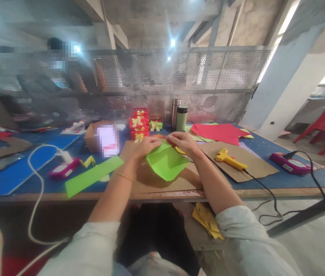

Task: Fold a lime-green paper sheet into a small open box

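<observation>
A bright green sheet of paper [168, 161] hangs tilted over the cardboard, its sides bent up. My left hand [150, 145] pinches the sheet's far edge from the left. At the same edge, my right hand [183, 143] grips it with fingers closed, close to the left one. Yellow scissor-like handles [180, 151] show partly by my right hand; the rest is hidden. Beneath the paper lies a brown cardboard sheet [139, 183]. A yellow hot glue gun [229, 158] rests on another cardboard piece to the right.
Small red boxes with yellow bows [138, 124] are stacked at the back, beside a green box [155, 125] and two flasks [181, 118]. A green paper strip [93, 176] lies left. Red paper sheets [216, 132] and purple power strips [290, 164] with cables are also on the table.
</observation>
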`<action>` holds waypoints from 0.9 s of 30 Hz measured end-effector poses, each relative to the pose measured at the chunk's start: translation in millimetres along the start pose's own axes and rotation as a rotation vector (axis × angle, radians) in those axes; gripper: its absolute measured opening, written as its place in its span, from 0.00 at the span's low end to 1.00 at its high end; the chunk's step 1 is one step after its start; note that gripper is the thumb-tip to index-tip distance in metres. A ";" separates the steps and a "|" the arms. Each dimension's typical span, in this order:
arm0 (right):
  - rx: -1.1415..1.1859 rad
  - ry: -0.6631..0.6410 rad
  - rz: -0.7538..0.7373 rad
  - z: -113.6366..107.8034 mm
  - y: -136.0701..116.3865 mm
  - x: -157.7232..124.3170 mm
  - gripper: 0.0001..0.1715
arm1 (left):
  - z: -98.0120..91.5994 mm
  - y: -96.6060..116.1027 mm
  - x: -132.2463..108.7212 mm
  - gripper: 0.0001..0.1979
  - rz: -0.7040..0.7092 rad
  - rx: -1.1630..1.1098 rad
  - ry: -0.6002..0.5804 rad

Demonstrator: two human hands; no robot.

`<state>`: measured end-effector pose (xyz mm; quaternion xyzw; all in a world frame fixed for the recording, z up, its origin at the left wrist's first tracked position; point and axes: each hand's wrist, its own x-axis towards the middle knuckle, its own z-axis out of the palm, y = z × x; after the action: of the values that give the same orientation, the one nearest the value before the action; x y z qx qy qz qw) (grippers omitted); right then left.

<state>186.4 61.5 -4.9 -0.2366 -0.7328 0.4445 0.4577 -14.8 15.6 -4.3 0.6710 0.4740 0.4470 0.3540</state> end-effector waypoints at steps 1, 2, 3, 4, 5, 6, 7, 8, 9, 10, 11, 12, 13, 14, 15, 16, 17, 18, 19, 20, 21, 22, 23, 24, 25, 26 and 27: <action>-0.003 0.018 0.026 -1.2 -2.5 -0.6 0.31 | -1.3 -1.7 1.4 0.16 0.020 0.016 0.011; -0.013 0.029 0.054 -2.2 -5.4 -1.6 0.33 | -2.5 -3.2 2.5 0.17 0.038 0.035 0.020; -0.034 0.029 0.078 -3.0 -8.5 -2.9 0.36 | -3.5 -4.5 3.5 0.18 0.054 0.056 0.025; -0.065 0.019 0.098 -3.4 -11.6 -4.5 0.37 | -4.2 -5.7 4.3 0.18 0.070 0.076 0.031; -0.100 0.002 0.113 -3.5 -14.7 -6.3 0.37 | -4.7 -6.6 4.9 0.18 0.086 0.095 0.038; -0.133 -0.018 0.128 -3.3 -17.6 -8.1 0.36 | -4.9 -7.4 5.3 0.18 0.100 0.108 0.045; -0.160 -0.039 0.143 -2.9 -20.0 -9.7 0.35 | -4.9 -8.1 5.5 0.18 0.110 0.117 0.049; -0.178 -0.058 0.157 -2.4 -21.9 -10.8 0.33 | -4.7 -8.6 5.7 0.18 0.117 0.123 0.052; -0.187 -0.073 0.169 -1.8 -23.2 -11.6 0.31 | -4.4 -9.0 5.7 0.18 0.118 0.125 0.054; -0.186 -0.081 0.176 -1.4 -24.1 -11.9 0.28 | -4.0 -9.2 5.5 0.17 0.114 0.125 0.055; -0.179 -0.084 0.176 -1.1 -24.5 -11.9 0.25 | -3.5 -9.2 5.3 0.17 0.103 0.124 0.057; -0.168 -0.083 0.171 -0.8 -24.8 -11.6 0.21 | -3.0 -9.0 4.9 0.16 0.088 0.123 0.067; -0.157 -0.083 0.166 -0.7 -24.9 -11.2 0.19 | -2.6 -8.5 4.5 0.16 0.071 0.123 0.080; -0.147 -0.084 0.165 -0.6 -25.1 -10.9 0.17 | -2.2 -7.7 3.9 0.15 0.054 0.122 0.095; -0.139 -0.091 0.170 -0.6 -25.5 -10.7 0.16 | -1.8 -6.8 3.3 0.15 0.040 0.121 0.108; -0.133 -0.102 0.179 -0.5 -25.9 -10.5 0.16 | -1.6 -5.7 2.7 0.15 0.030 0.117 0.117; -0.129 -0.112 0.189 -0.4 -26.5 -10.4 0.15 | -1.4 -4.5 2.0 0.15 0.026 0.110 0.122; -0.127 -0.119 0.196 -0.3 -27.0 -10.4 0.15 | -1.3 -3.4 1.4 0.15 0.025 0.099 0.121; -0.126 -0.124 0.197 -0.2 -27.4 -10.3 0.15 | -1.3 -2.4 0.9 0.15 0.023 0.083 0.115; -0.126 -0.126 0.192 -0.1 -27.6 -10.2 0.16 | -1.3 -1.6 0.6 0.14 0.019 0.063 0.107; -0.125 -0.126 0.182 0.0 -27.5 -10.1 0.17 | -1.4 -1.1 0.3 0.14 0.011 0.038 0.097; -0.124 -0.126 0.170 0.1 -27.2 -9.9 0.17 | -1.6 -0.7 0.2 0.14 0.001 0.014 0.087; -0.122 -0.130 0.161 0.2 -26.7 -9.8 0.18 | -1.8 -0.4 0.1 0.14 -0.008 -0.008 0.080; -0.119 -0.136 0.154 0.2 -26.2 -9.7 0.19 | -2.0 -0.2 0.2 0.14 -0.013 -0.024 0.076; -0.117 -0.141 0.149 0.1 -25.6 -9.6 0.20 | -2.3 0.0 0.2 0.14 -0.016 -0.033 0.072; -0.115 -0.145 0.145 0.0 -25.1 -9.6 0.21 | -2.6 0.3 0.3 0.14 -0.016 -0.033 0.069; -0.114 -0.149 0.142 -0.3 -24.7 -9.6 0.22 | -2.9 0.6 0.3 0.14 -0.014 -0.028 0.068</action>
<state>192.6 42.2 12.2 -0.2798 -0.7703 0.4496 0.3553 -17.3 15.9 -2.7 0.6471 0.4842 0.4735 0.3501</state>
